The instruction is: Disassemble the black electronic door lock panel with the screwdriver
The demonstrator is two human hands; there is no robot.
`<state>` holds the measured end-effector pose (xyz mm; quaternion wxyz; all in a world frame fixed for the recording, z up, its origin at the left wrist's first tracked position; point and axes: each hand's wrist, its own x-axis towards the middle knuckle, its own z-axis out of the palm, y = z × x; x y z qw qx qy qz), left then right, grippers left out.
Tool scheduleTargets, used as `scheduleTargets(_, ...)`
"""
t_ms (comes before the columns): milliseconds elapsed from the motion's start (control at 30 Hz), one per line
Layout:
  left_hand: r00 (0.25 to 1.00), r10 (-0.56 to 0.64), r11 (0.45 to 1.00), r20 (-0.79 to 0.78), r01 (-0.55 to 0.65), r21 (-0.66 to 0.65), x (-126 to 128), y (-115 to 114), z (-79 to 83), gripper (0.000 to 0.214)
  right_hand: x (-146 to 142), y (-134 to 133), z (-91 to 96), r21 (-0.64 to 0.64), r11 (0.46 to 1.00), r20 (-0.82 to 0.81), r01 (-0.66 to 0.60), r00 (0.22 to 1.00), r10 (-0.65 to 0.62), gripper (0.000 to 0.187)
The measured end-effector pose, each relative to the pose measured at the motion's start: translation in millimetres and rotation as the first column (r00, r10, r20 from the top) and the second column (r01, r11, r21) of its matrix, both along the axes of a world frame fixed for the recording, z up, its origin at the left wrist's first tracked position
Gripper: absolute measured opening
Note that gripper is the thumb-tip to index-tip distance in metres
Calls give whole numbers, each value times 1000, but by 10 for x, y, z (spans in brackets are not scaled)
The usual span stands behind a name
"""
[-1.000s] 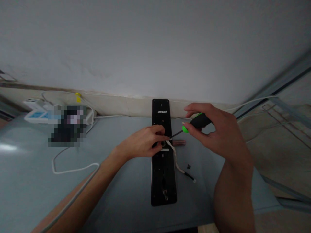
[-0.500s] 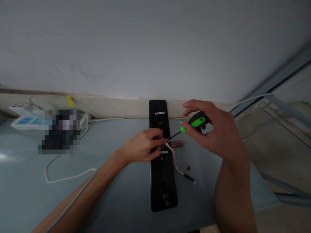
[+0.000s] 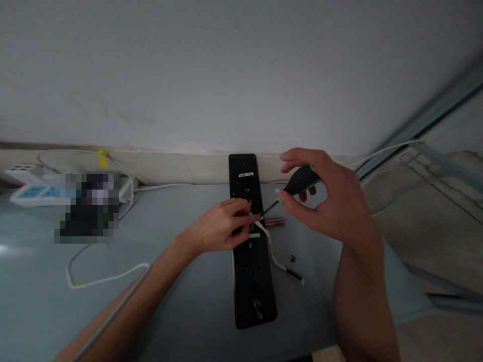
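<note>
My right hand (image 3: pixel 332 198) holds a black and green screwdriver (image 3: pixel 302 180) at a slant, its thumb and fingers closed round the handle. Its thin shaft points down and left to the right edge of a long black panel (image 3: pixel 254 274), by my left index fingertip. My left hand (image 3: pixel 222 223) lies across the panel's middle with fingers bent and pressed on it; what is under the fingers is hidden. A white sleeved cable (image 3: pixel 272 252) runs from beneath that hand over the panel's edge to a small connector. Several tiny dark screws (image 3: pixel 293 258) lie to the right.
Coppery rods (image 3: pixel 276 221) stick out at the panel's right side. A white power strip (image 3: pixel 33 193) and a blurred-out dark object (image 3: pixel 88 206) sit at the left. A pale cord (image 3: pixel 113 284) crosses my left forearm. Behind stands a wall (image 3: pixel 211 75); metal framing (image 3: pixel 453 161) is at right.
The screwdriver handle has turned in my right hand: its green patch has rolled out of sight and black shows. My right fingers shifted slightly; my left hand stays on the panel.
</note>
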<state>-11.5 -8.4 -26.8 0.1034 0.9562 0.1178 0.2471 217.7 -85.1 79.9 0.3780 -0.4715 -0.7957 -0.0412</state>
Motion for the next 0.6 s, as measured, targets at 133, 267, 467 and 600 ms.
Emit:
scheduleTargets(133, 1000, 3, 1000, -13, -3, 8, 4, -4, 1, 33, 5, 3, -5, -3, 1000, -26, 12, 1000, -13, 42)
scheduleTargets(267, 1000, 4, 1000, -9, -4, 14, 8, -5, 1, 33, 7, 9, 3, -4, 999, -22, -38, 999, 38, 51)
scheduleTargets(467, 1000, 4, 1000, -8, -4, -4, 12, -3, 0, 33, 22, 18, -2, 24, 1000, -17, 2, 1000, -2, 40)
scheduleTargets(600, 1000, 7, 1000, -10, -7, -24, 8, -3, 7, 34, 18, 8, 1, -6, 1000, -31, -23, 999, 23, 50)
